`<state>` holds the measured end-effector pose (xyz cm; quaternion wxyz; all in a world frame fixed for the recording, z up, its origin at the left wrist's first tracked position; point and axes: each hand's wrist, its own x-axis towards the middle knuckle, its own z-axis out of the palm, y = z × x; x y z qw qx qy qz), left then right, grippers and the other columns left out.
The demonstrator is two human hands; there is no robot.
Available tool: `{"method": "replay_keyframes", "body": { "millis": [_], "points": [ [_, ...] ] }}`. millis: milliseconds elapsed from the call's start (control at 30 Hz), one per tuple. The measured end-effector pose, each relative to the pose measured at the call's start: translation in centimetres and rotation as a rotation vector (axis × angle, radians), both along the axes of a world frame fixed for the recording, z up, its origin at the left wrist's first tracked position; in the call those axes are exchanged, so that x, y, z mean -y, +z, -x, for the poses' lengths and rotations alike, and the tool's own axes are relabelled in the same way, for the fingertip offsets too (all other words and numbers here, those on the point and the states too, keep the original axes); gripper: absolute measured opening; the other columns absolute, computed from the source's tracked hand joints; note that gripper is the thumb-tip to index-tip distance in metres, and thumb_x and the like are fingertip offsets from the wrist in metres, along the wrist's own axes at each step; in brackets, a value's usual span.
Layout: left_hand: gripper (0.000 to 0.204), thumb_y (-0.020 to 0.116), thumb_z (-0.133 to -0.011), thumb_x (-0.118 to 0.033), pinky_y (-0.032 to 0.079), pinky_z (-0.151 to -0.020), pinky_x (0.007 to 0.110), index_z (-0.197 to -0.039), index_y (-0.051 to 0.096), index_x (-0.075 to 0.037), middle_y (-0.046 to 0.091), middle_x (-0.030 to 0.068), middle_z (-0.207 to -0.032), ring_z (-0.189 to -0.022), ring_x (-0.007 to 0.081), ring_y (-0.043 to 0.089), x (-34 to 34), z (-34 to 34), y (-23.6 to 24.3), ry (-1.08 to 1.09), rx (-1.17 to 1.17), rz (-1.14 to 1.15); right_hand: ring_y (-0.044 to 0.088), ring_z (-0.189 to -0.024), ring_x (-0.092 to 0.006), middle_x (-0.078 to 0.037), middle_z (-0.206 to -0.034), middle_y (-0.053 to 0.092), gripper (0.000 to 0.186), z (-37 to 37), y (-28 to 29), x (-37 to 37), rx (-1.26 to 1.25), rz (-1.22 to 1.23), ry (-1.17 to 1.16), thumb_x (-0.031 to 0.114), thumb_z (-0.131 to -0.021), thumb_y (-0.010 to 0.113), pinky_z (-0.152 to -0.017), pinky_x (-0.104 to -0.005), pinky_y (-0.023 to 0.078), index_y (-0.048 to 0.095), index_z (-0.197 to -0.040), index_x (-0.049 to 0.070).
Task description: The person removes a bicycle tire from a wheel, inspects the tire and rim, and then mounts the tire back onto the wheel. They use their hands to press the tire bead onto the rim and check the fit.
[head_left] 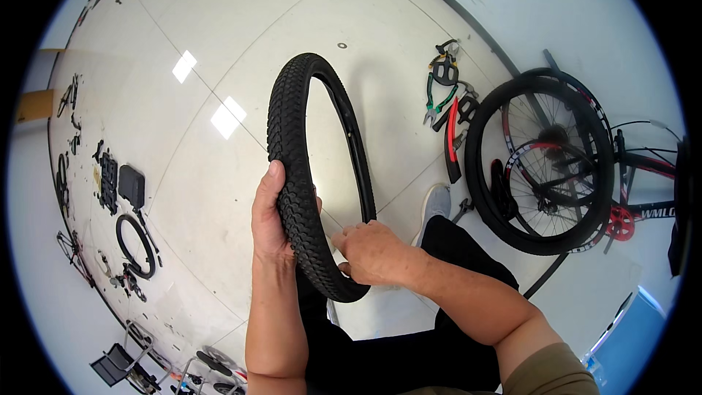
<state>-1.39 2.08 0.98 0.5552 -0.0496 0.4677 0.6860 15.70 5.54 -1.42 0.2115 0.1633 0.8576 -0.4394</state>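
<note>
A black knobby bicycle tire [289, 139] is held upright over my lap, its open inside facing right. My left hand [270, 212] grips its tread on the left side, thumb on the outside and fingertips showing through the opening. My right hand [365, 252] is curled at the lower inner right edge of the tire, fingers closed on it; some fingertips are hidden. No rim or spokes show in this tire.
Pliers [439, 106], a red-and-black fender [453, 132] and pedals [444, 69] lie on the tiled floor right of me, beside a bicycle with wheels [477, 168] against the wall. A toolbox [131, 184], small wheel [150, 263], parts and a chair [113, 366] are on the left.
</note>
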Motion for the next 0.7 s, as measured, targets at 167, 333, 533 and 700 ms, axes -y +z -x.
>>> {"method": "replay_keyframes", "body": {
  "millis": [167, 333, 533, 700],
  "points": [
    [0.039, 0.065, -0.098, -0.041, 0.056, -0.049, 0.029, -0.101, 0.062, -0.002, 0.063, 0.0063, -0.073, -0.053, 0.0158, 0.062, 0.1, -0.2, 0.1, -0.003, -0.010, 0.060, 0.069, -0.093, -0.0331, -0.016, -0.097, 0.068, 0.031, 0.3, 0.5, -0.7, -0.043, 0.072, -0.340, 0.026, -0.092, 0.066, -0.081, -0.0453, 0.054, 0.066, -0.110, 0.001],
    [0.046, 0.061, -0.098, -0.049, 0.053, -0.045, 0.031, -0.097, 0.061, -0.003, 0.062, 0.0096, -0.065, -0.053, 0.0198, 0.062, 0.1, -1.0, -0.6, -0.030, -0.016, 0.126, 0.066, -0.080, -0.0201, -0.007, -0.089, 0.067, 0.034, 2.0, 0.5, -3.4, -0.179, 1.019, -1.338, 0.033, -0.099, 0.062, -0.071, -0.0358, 0.054, 0.066, -0.110, 0.001],
    [0.046, 0.082, -0.087, -0.020, 0.055, -0.082, 0.029, -0.124, 0.060, -0.003, 0.067, 0.0033, -0.108, -0.096, 0.0119, 0.064, -0.5, -6.2, -0.1, -0.331, -0.023, -0.071, 0.065, -0.083, -0.0201, -0.009, -0.098, 0.070, 0.047, 0.4, -0.5, -8.6, -0.362, 1.421, -1.653, 0.046, -0.103, 0.053, -0.078, -0.0356, 0.054, 0.066, -0.111, 0.002],
    [0.033, 0.080, -0.091, -0.026, 0.050, -0.069, 0.024, -0.107, 0.062, -0.004, 0.066, -0.0009, -0.091, -0.078, 0.0065, 0.061, 0.0, -9.3, -0.8, -0.553, 0.030, -0.177, 0.053, -0.061, -0.0176, -0.004, -0.069, 0.056, 0.054, -0.8, 0.2, -12.0, -0.369, 1.481, -1.505, 0.057, -0.101, 0.052, -0.057, -0.0285, 0.045, 0.064, -0.091, 0.005]
  ]
}}
